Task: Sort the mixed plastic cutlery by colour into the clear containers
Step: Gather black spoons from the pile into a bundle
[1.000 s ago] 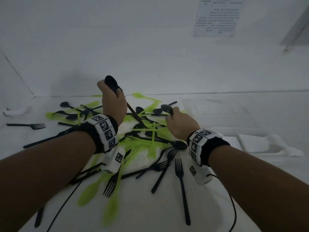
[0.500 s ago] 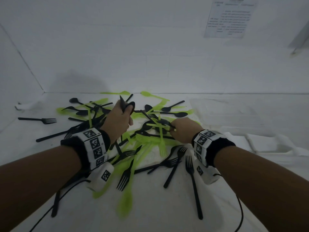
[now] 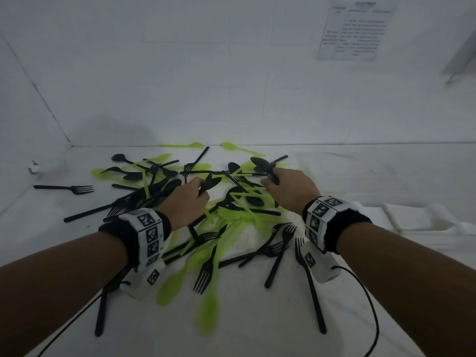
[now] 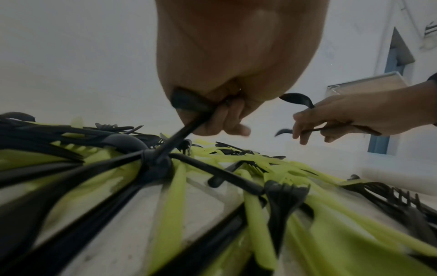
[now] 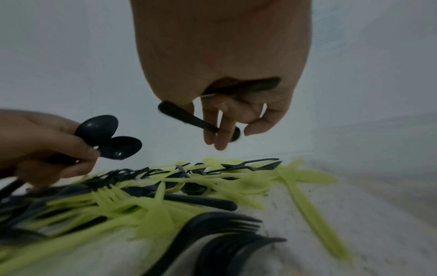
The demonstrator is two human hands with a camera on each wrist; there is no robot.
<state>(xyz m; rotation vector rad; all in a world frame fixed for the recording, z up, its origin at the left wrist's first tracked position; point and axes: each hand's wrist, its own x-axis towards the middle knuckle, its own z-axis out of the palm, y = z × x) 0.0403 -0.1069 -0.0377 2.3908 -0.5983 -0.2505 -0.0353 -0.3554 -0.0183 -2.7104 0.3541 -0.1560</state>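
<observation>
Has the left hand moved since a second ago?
Yes. The left hand, holding black spoons, came down from above the wall-table edge to the cutlery pile.

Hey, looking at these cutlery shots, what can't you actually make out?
- Wall notice, head view: print too small and blurred to read.
- Clear containers, head view: pale against the table; contents unreadable.
- Black spoons in the left hand: its fingers hide the handles; count unsure.
- Black cutlery in the right hand, right wrist view: motion blur; the palm covers part.

Bare forearms, black wristbands (image 3: 164,224) — white marker-tag blocks (image 3: 150,231) (both wrists), thin black cables (image 3: 371,302)
</observation>
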